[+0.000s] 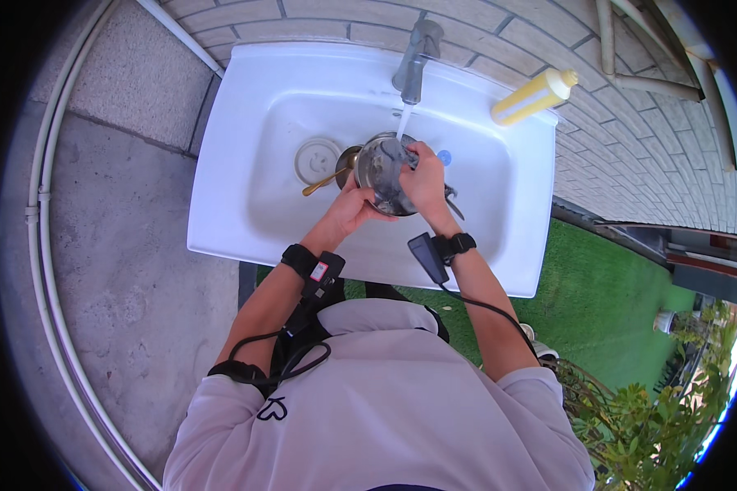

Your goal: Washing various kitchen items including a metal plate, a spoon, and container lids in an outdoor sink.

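Over the white sink (250,192), my left hand (354,209) grips the rim of a round metal bowl (368,170), tilted under the running water. My right hand (424,182) is closed on a dark grey scrubbing cloth (395,152) pressed against the bowl; whether it is cloth or scouring pad is hard to tell. Water falls from the grey faucet (413,82) beside the right fingers. Left of the bowl, a gold-coloured spoon (323,182) rests on another metal dish, partly hidden. A white round dish (317,157) lies beside it in the basin.
A yellow squeeze bottle (535,96) stands on the sink's back right corner. Just right of my right hand are a blue round piece (444,157) and a dark utensil (455,204). A brick wall (499,49) rises behind; green turf (598,303) covers the floor at right.
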### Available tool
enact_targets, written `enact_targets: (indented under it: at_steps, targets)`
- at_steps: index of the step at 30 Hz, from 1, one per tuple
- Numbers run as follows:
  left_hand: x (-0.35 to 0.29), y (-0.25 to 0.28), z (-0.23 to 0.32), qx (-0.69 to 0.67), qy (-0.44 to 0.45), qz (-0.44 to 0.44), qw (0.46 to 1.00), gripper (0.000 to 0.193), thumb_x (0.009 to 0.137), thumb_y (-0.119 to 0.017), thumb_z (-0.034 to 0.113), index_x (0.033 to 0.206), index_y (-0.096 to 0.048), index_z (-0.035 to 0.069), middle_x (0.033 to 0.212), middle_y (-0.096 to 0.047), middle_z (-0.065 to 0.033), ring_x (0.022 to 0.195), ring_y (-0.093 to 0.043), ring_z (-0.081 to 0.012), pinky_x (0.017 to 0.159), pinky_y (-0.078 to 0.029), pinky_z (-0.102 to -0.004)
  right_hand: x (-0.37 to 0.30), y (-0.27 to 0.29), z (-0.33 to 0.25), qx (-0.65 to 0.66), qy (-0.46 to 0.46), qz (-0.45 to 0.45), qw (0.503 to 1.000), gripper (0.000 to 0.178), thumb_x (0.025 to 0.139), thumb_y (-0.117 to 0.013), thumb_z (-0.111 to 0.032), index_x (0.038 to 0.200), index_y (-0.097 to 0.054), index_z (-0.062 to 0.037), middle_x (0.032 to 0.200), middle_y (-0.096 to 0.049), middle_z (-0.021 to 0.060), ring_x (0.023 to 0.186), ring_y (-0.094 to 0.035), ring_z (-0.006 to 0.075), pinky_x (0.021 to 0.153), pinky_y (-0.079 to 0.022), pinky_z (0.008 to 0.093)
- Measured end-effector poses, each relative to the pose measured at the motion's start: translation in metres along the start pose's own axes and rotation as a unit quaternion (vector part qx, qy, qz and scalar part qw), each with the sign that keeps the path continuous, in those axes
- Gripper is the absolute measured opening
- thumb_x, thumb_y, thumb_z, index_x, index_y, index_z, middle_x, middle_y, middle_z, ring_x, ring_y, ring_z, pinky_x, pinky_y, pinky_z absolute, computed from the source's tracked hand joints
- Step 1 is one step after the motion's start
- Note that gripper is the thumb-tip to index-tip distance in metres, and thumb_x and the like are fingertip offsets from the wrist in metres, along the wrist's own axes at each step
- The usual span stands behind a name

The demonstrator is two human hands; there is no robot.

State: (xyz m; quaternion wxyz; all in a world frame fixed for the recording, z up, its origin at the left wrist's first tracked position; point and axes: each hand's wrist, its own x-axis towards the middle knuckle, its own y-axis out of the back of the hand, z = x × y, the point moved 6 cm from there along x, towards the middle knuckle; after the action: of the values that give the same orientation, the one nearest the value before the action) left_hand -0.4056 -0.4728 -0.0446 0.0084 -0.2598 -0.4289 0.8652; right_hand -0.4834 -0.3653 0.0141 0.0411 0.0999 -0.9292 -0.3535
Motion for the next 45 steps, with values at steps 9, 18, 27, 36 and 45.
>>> enact_targets:
  at_steps: [9,18,27,36,45]
  targets:
    - [-0.004,-0.015,0.009,-0.041,-0.023,-0.025,0.999,0.063,0.068,-0.039,-0.008,0.125,-0.024,0.014,0.119,-0.040,-0.0165,0.104,-0.048,-0.0371,0.075,-0.045,-0.0601,-0.022,-0.003,-0.005,0.129,0.022,-0.029,0.991,0.045,0.067,-0.064,-0.003,0.108,-0.047,0.0070,0.104,-0.050,0.0198,0.079,-0.059,0.0271,0.071,-0.048,0.0323]
    - [0.003,-0.012,0.005,-0.085,0.014,-0.057,0.995,0.041,0.082,-0.047,0.011,0.120,-0.033,0.005,0.118,-0.044,-0.0170,0.105,-0.048,-0.0355,0.078,-0.044,-0.0597,-0.021,-0.006,0.018,0.188,-0.108,-0.026,0.976,0.017,0.068,-0.066,-0.002,0.082,-0.057,0.0044,0.076,-0.060,0.0117,0.069,-0.060,0.0165,0.058,-0.048,0.0249]
    - [0.002,-0.014,0.002,-0.049,0.007,-0.086,0.995,0.033,0.087,-0.047,0.018,0.117,-0.033,0.015,0.112,-0.047,-0.0116,0.100,-0.052,-0.0327,0.075,-0.046,-0.0592,-0.018,-0.026,0.009,0.235,-0.077,-0.082,0.965,0.014,0.073,-0.060,-0.001,0.085,-0.056,0.0040,0.073,-0.062,0.0097,0.069,-0.061,0.0149,0.060,-0.048,0.0253]
    - [-0.004,-0.004,0.012,-0.026,0.017,-0.080,0.996,0.054,0.078,-0.047,-0.002,0.125,-0.025,0.015,0.118,-0.040,-0.0146,0.101,-0.050,-0.0381,0.070,-0.048,-0.0600,-0.026,0.010,-0.037,-0.040,0.221,-0.014,0.974,0.031,0.068,-0.064,-0.011,0.095,-0.051,-0.0033,0.082,-0.056,0.0149,0.069,-0.056,0.0343,0.064,-0.047,0.0377]
    - [-0.012,-0.016,0.010,0.046,0.022,-0.042,0.998,0.055,0.077,-0.042,-0.003,0.126,-0.025,0.013,0.119,-0.038,-0.0151,0.104,-0.047,-0.0372,0.071,-0.047,-0.0605,-0.002,0.007,0.036,0.122,-0.106,0.013,0.987,0.040,0.073,-0.050,-0.006,0.113,-0.049,-0.0100,0.100,-0.057,0.0154,0.086,-0.056,0.0282,0.078,-0.043,0.0307]
